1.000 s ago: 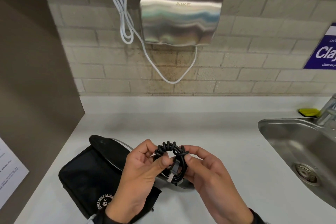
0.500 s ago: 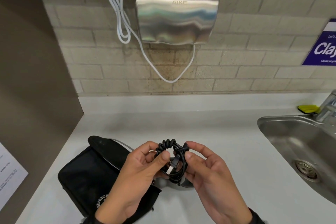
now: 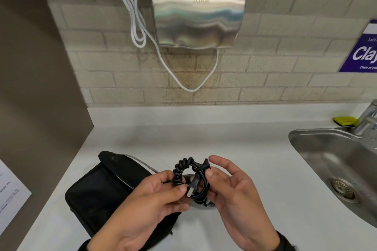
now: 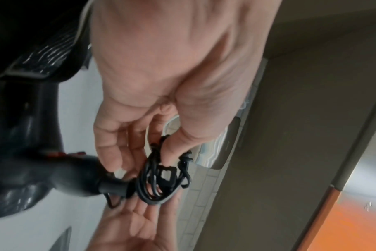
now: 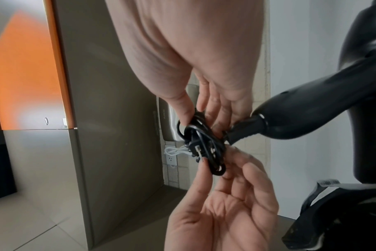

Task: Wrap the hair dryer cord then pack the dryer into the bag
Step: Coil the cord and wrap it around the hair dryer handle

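Note:
A black hair dryer cord (image 3: pixel 190 177) is coiled into a small bundle with its plug (image 3: pixel 192 186) lying across the loops, held above the counter. My left hand (image 3: pixel 181 186) pinches the bundle's left side at the plug. On the other side my right hand (image 3: pixel 210 167) presses its thumb on the bundle, fingers behind and the index finger raised. The black hair dryer (image 5: pixel 311 110) hangs from the cord under my hands, mostly hidden in the head view. The black bag (image 3: pixel 98 189) lies on the counter to the left with its flap up.
The white counter (image 3: pixel 204 138) runs to a brick wall with a steel hand dryer (image 3: pixel 197 14) and a white cable (image 3: pixel 134 16). A steel sink (image 3: pixel 326 159) is on the right, with a yellow sponge (image 3: pixel 344 121) behind it. A brown panel (image 3: pixel 30 87) closes the left side.
My right hand's fingers have loosened and its index finger has lifted off the bundle. The left thumb has slid down towards the plug. The bundle stays in the same spot.

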Tool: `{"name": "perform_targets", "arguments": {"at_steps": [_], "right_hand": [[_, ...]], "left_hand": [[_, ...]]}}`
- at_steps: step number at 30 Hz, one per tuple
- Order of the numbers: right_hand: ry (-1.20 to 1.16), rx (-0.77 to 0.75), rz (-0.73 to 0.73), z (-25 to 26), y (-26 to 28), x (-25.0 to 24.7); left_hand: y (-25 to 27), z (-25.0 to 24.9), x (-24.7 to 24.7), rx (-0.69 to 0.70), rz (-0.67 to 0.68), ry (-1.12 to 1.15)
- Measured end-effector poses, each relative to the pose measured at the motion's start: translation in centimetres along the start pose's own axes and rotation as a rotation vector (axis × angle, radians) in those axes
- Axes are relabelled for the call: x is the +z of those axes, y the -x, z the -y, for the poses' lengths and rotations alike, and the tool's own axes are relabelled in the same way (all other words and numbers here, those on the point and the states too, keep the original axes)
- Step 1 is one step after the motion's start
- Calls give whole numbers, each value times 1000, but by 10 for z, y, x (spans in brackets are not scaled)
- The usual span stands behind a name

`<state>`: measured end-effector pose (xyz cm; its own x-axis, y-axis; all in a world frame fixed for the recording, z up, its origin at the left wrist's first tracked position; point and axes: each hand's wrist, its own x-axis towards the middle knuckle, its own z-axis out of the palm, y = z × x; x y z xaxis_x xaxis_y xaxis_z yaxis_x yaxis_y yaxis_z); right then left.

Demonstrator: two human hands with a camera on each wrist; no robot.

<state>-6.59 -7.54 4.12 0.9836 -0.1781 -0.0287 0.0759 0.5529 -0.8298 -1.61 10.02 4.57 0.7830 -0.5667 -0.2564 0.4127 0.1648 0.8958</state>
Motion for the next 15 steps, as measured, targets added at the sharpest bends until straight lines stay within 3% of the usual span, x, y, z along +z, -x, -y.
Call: {"name": "perform_targets", "arguments": {"at_steps": [9,15], "right_hand": [[116,-57,-9,-3,1,4],[170,-92,-8,-2,0,1]], "left_hand": [[-5,2,-5,-90,23,111],[-8,5,-2,-52,-31,117]]}}
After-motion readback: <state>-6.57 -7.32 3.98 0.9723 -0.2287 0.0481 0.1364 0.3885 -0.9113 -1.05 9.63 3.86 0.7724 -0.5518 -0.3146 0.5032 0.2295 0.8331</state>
